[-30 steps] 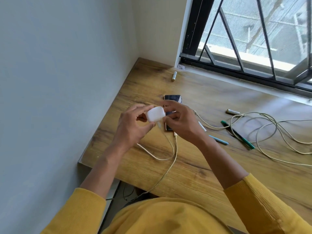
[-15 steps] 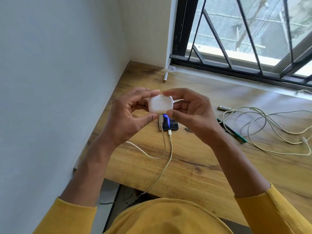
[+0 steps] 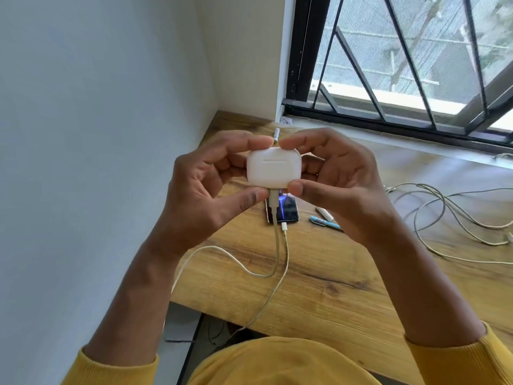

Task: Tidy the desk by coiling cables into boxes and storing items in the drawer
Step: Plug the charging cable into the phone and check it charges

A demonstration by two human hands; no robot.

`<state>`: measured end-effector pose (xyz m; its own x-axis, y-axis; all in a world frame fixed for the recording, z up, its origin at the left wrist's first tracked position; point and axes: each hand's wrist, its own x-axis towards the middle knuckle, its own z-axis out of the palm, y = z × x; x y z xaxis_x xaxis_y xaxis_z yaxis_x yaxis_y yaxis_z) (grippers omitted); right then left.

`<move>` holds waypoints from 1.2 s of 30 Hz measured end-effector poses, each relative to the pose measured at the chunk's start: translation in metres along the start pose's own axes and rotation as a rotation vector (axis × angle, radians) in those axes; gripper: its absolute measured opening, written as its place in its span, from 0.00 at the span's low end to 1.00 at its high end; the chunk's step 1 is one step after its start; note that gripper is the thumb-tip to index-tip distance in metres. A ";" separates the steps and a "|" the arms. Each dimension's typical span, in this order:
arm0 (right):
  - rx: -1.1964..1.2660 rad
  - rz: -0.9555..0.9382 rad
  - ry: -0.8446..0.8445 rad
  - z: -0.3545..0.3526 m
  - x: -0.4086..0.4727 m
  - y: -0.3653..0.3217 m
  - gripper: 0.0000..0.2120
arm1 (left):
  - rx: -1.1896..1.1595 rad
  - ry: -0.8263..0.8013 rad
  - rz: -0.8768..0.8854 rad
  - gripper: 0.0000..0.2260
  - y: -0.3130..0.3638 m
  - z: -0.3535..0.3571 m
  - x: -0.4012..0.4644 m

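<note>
1. Head view, centre of the frame: a small white rounded plastic earbud case (image 3: 273, 168) is held up in the air above the wooden bench (image 3: 319, 276), between both hands.
2. The left hand (image 3: 206, 190) pinches the case's left side, forefinger curled over the top edge and thumb pressed under the bottom corner.
3. The right hand (image 3: 340, 184) mirrors it on the right side, forefinger on top, thumb beneath, the other fingers curled behind.
4. A white charging cable (image 3: 273, 218) is plugged into the underside of the case; it drops down, loops across the bench towards the lower left and passes behind the left wrist.
5. A second pale cable with a loose white plug (image 3: 284, 227) lies just beside it and runs off the near bench edge.
6. Below the case a dark smartphone (image 3: 286, 211) lies flat, screen lit.
7. Right of the phone lie a light blue pen (image 3: 323, 222) and a white marker (image 3: 325, 213).
8. At the right edge sprawls a tangle of pale cables (image 3: 444, 218).
9. Yellow sleeves (image 3: 116, 368) fill the bottom of the frame.
</note>
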<state>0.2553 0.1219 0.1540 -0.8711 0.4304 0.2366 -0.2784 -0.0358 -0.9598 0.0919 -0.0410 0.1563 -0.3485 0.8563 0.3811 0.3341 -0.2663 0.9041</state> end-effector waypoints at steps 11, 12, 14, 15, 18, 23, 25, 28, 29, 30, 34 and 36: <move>0.044 -0.025 -0.003 0.003 0.006 -0.019 0.22 | -0.032 0.000 0.069 0.26 0.029 0.001 0.007; 0.044 -0.025 0.002 0.004 0.006 -0.020 0.22 | -0.034 0.001 0.068 0.26 0.030 0.001 0.007; 0.047 -0.024 0.006 0.006 0.006 -0.021 0.22 | -0.034 0.003 0.066 0.26 0.031 0.001 0.007; 0.051 -0.023 0.005 0.006 0.006 -0.021 0.22 | -0.030 0.003 0.064 0.26 0.031 0.001 0.007; 0.061 -0.007 -0.003 0.006 0.005 -0.021 0.22 | -0.026 0.008 0.062 0.25 0.033 0.001 0.006; 0.057 -0.004 0.003 0.007 0.005 -0.022 0.22 | -0.026 0.012 0.060 0.26 0.032 0.001 0.006; 0.054 -0.007 0.004 0.008 0.006 -0.022 0.22 | -0.026 0.014 0.056 0.26 0.031 0.001 0.006; 0.047 -0.007 0.001 0.009 0.007 -0.023 0.22 | -0.027 0.017 0.048 0.26 0.029 0.001 0.006; 0.044 -0.010 0.003 0.009 0.007 -0.023 0.22 | -0.026 0.018 0.045 0.26 0.029 0.001 0.006; 0.042 -0.014 0.004 0.009 0.007 -0.022 0.22 | -0.026 0.018 0.042 0.26 0.028 0.000 0.007; 0.050 -0.020 0.013 0.009 0.008 -0.021 0.22 | -0.026 0.019 0.036 0.26 0.026 0.000 0.008; 0.047 -0.015 0.016 0.008 0.009 -0.020 0.22 | -0.022 0.016 0.038 0.26 0.024 0.000 0.009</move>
<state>0.2499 0.1195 0.1762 -0.8603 0.4452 0.2485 -0.3106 -0.0711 -0.9479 0.0968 -0.0401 0.1817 -0.3502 0.8384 0.4177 0.3276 -0.3082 0.8932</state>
